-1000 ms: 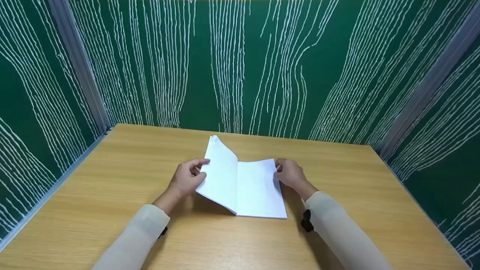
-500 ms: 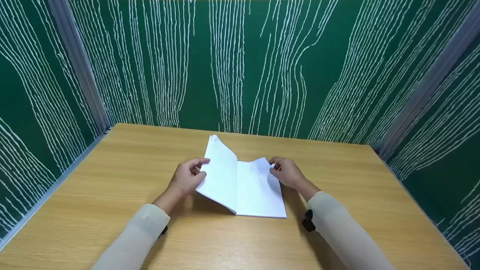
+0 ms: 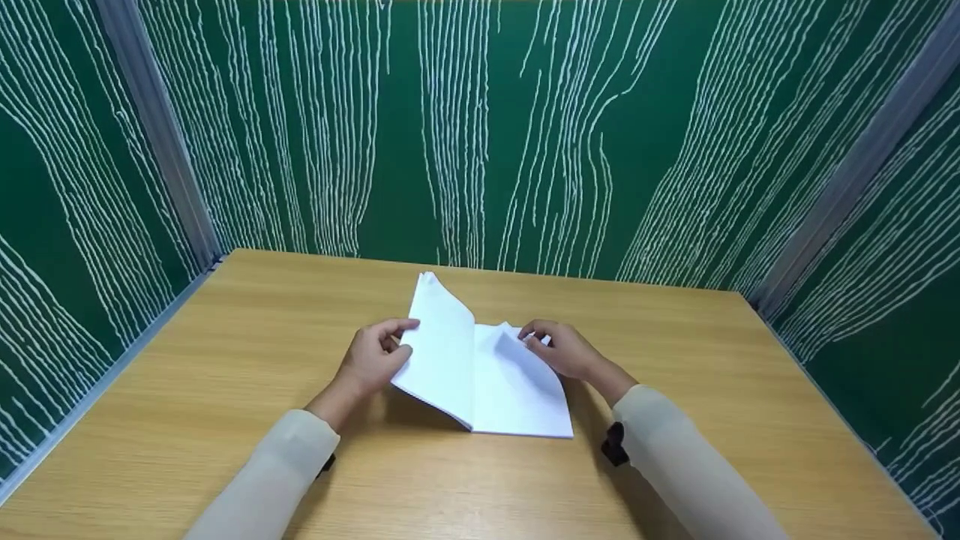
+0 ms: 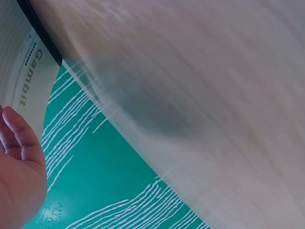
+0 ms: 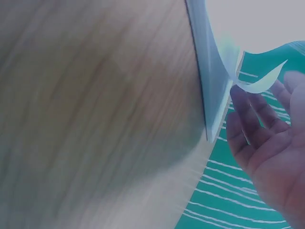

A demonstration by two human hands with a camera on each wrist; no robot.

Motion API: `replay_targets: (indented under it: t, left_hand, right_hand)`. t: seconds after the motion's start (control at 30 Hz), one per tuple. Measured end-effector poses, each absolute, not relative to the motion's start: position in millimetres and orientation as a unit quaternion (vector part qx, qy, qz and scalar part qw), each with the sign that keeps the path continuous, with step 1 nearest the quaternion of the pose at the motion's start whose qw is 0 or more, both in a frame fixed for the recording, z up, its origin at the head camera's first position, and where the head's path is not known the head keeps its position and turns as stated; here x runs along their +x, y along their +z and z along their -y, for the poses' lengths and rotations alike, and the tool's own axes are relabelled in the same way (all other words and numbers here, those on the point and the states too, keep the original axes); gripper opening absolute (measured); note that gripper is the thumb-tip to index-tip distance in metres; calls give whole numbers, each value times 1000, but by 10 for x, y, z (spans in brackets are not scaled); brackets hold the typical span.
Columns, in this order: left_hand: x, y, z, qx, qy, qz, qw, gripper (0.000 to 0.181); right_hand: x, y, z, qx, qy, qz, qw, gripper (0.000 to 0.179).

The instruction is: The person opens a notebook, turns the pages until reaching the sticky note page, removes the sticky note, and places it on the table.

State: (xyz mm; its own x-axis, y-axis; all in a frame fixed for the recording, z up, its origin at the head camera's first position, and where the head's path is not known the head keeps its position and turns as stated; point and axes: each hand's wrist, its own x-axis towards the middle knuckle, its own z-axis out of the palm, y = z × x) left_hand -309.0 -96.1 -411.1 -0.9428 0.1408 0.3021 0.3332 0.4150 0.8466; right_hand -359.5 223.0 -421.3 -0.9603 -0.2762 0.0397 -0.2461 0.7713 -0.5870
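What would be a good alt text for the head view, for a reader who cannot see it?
An open notebook rests on a wooden table: a person's left hand grips its raised left side, while the right hand pinches a curling page near the top. Behind the table stands a green wall streaked with white.

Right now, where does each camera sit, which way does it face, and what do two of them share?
Head: on the person's head, facing forward and down at the open notebook; both hands, left hand and right hand, and sleeves show.
Left wrist: on that wrist, facing past part of the left hand to the notebook's "Gambit" cover.
Right wrist: on that wrist, facing past the right hand to a curled page.
Shared: head and right wrist both show the right hand at that page.
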Motion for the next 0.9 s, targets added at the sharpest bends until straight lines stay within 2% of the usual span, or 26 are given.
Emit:
replay_targets:
  t: [0.3, 0.67, 0.9]
  left_hand:
    - [-3091, -4111, 958, -136, -526, 835, 86, 32]
    - [-3079, -4116, 957, -132, -532, 832, 80, 32]
    - [-3085, -4120, 955, -136, -535, 830, 82, 32]
  right_hand:
    - [-3529, -4161, -2093, -150, -282, -947, 36, 26]
    - [-3424, -4099, -1906, -195, -271, -942, 30, 21]
    - [-3343, -4088, -1791, -230, -256, -938, 28, 25]
